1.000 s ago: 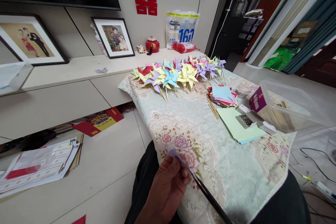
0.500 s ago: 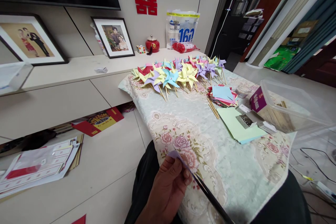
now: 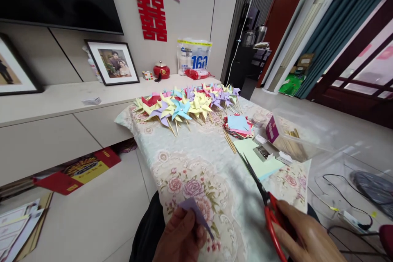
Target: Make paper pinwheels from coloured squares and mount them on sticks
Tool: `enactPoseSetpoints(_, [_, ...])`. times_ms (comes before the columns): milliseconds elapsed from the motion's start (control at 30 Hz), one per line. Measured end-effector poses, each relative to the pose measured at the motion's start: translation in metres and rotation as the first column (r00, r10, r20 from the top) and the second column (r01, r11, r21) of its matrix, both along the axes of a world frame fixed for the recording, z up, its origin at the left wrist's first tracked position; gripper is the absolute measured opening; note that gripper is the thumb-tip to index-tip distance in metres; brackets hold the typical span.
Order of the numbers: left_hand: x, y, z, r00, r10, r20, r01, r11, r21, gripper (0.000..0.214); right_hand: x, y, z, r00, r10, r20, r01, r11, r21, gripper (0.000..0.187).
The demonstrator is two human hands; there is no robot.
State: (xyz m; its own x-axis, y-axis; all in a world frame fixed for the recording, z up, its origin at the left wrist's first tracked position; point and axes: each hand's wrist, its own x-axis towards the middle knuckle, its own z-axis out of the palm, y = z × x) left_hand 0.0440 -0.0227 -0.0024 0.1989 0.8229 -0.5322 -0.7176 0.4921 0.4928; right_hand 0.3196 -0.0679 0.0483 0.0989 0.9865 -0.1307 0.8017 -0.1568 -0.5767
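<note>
My left hand (image 3: 179, 239) pinches a small purple paper square (image 3: 195, 211) over the near edge of the floral tablecloth (image 3: 208, 159). At the lower right my right hand (image 3: 307, 237) grips red-handled scissors (image 3: 264, 198), the dark blades closed and pointing up and away toward the sheets of pale green paper (image 3: 256, 159). The scissors are apart from the purple paper. A row of finished paper pinwheels (image 3: 184, 104) on wooden sticks lies across the table's far end. A stack of coloured paper squares (image 3: 238, 125) sits beside loose wooden sticks (image 3: 229, 141).
A clear plastic box (image 3: 299, 133) with a purple carton (image 3: 272, 129) stands at the table's right side. Behind, a low cabinet (image 3: 55, 102) carries framed photos, a red pot and a plastic bag. Papers and a red folder (image 3: 76, 170) lie on the floor at left, cables at right.
The view has tilted up and shifted. The scissors have come away from the purple paper and swung out to the right, and my right hand with their red handles is now in sight.
</note>
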Motion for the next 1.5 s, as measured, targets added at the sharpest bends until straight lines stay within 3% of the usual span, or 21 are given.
enactPoseSetpoints(100, [-0.001, 0.005, 0.002, 0.998, -0.056, -0.025, 0.056, 0.998, -0.002, 0.036, 0.008, 0.035, 0.0, 0.93, -0.079, 0.358, 0.093, 0.995, -0.023, 0.032])
enactPoseSetpoints(200, [0.001, 0.015, 0.01, 0.993, -0.071, -0.098, 0.075, 0.996, 0.039, 0.034, 0.018, 0.063, -0.005, 0.849, -0.058, 0.525, 0.078, 0.997, -0.016, 0.027])
enactPoseSetpoints(367, [0.016, 0.046, 0.029, 0.974, -0.055, -0.219, 0.103, 0.97, 0.218, 0.028, 0.031, 0.084, -0.023, 0.828, -0.085, 0.554, 0.056, 0.996, 0.069, 0.027])
enactPoseSetpoints(467, [0.027, 0.073, 0.031, 0.925, -0.01, -0.38, 0.132, 0.946, 0.297, 0.029, 0.036, 0.087, -0.03, 0.835, -0.088, 0.543, 0.04, 0.994, 0.099, 0.023])
enactPoseSetpoints(600, [0.043, 0.11, 0.022, 0.885, -0.006, -0.465, 0.19, 0.917, 0.35, 0.025, 0.026, 0.091, -0.016, 0.836, -0.092, 0.541, 0.033, 0.992, 0.118, 0.016])
enactPoseSetpoints(667, [0.052, 0.125, 0.016, 0.879, 0.028, -0.476, 0.181, 0.904, 0.387, 0.026, 0.009, 0.099, 0.0, 0.91, -0.048, 0.413, -0.037, 0.98, 0.195, 0.019])
enactPoseSetpoints(733, [0.06, 0.135, 0.012, 0.878, 0.061, -0.475, 0.164, 0.894, 0.417, 0.027, -0.014, 0.113, 0.015, 0.986, 0.082, 0.147, -0.114, 0.967, 0.229, 0.026])
enactPoseSetpoints(800, [0.066, 0.141, 0.007, 0.875, 0.081, -0.478, 0.16, 0.882, 0.442, 0.028, -0.036, 0.132, 0.022, 0.986, 0.153, -0.07, -0.13, 0.957, 0.259, 0.024])
enactPoseSetpoints(900, [0.068, 0.143, 0.001, 0.856, 0.08, -0.511, 0.191, 0.869, 0.457, 0.029, -0.058, 0.161, 0.015, 0.955, 0.163, -0.246, -0.091, 0.955, 0.283, 0.022])
enactPoseSetpoints(1000, [0.066, 0.142, -0.003, 0.836, 0.053, -0.546, 0.24, 0.859, 0.451, 0.029, -0.065, 0.177, -0.005, 0.86, 0.136, -0.492, -0.014, 0.97, 0.243, 0.03])
enactPoseSetpoints(1133, [0.063, 0.14, -0.002, 0.888, -0.008, -0.46, 0.255, 0.841, 0.477, 0.03, -0.062, 0.177, -0.027, 0.602, 0.031, -0.798, 0.063, 0.994, 0.086, 0.04])
enactPoseSetpoints(1233, [0.063, 0.137, 0.004, 0.93, -0.047, -0.364, 0.231, 0.846, 0.48, 0.041, -0.06, 0.174, -0.03, 0.438, -0.065, -0.897, 0.087, 0.996, -0.03, 0.048])
enactPoseSetpoints(1367, [0.064, 0.133, 0.011, 0.942, -0.069, -0.327, 0.231, 0.842, 0.488, 0.042, -0.062, 0.172, -0.024, 0.343, -0.102, -0.934, 0.074, 0.994, -0.081, 0.05])
enactPoseSetpoints(1500, [0.064, 0.132, 0.012, 0.944, -0.09, -0.317, 0.245, 0.834, 0.494, 0.038, -0.064, 0.171, -0.021, 0.324, -0.097, -0.941, 0.046, 0.995, -0.087, 0.05])
